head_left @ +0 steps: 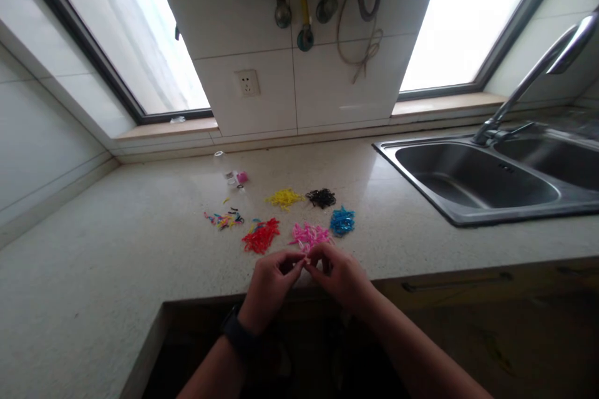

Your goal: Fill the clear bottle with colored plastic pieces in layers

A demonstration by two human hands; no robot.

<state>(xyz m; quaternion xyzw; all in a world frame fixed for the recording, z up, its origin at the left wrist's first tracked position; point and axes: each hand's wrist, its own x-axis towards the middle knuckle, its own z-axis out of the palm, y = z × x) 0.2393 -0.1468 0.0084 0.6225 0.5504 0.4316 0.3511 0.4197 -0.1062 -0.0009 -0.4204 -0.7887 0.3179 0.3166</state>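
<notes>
At lower centre, we are pinching a small piece (307, 260), its form indistinct, in the fingertips of left hand (275, 275) and right hand (340, 273), just below the pink pile (309, 235). Mid-frame, the red pile (262, 237), yellow pile (284, 199), black pile (321, 198) and blue pile (342, 222) are apparently standing sorted; left of centre, the mixed pile (225, 220) is seemingly awaiting sorting.

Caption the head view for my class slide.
Left hand and right hand pinch something tiny near pink bands, with red bands, blue bands, yellow bands and black bands piled on the countertop.
</notes>
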